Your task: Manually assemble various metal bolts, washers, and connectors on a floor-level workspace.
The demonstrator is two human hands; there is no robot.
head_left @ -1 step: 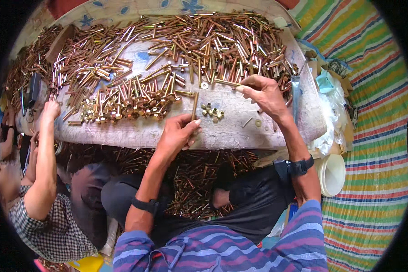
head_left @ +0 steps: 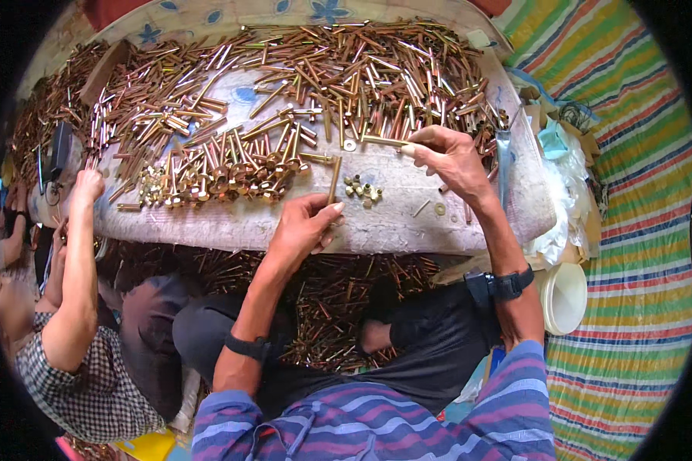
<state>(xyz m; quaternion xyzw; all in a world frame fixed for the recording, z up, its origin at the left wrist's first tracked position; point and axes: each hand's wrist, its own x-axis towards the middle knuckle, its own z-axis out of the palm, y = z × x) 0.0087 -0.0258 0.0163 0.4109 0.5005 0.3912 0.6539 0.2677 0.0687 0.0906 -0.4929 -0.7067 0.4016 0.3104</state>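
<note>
So the biggest thing here is the pale padded work surface [head_left: 407,227], with a striped sheet [head_left: 638,230] spread off to the right. A huge loose heap of metal rods [head_left: 392,77] covers most of the far side, pointing every which way. Over on the left there's a co-worker in a checked shirt [head_left: 92,384], one arm reaching onto the same surface. A white bucket [head_left: 565,300] sits near the right forearm.

Nearer in, a cluster of bolts with hex heads [head_left: 231,173] is bunched up left of centre.

Now the hands, well apart from each other. The left hand [head_left: 307,223] has thumb and fingers pinched on the lower end of a brown rod [head_left: 334,178], which points away from the person. The right hand [head_left: 450,157] pinches the right end of a brassy rod [head_left: 384,140], lying roughly crosswise near the heap. My read: the step in hand is handling one piece per hand, and the next move calls for fine fingertip control, since small loose bits are close by.

Those bits: a little group of nuts [head_left: 365,192] between the hands, and a flat washer [head_left: 350,144] just beside the brassy rod.
</note>
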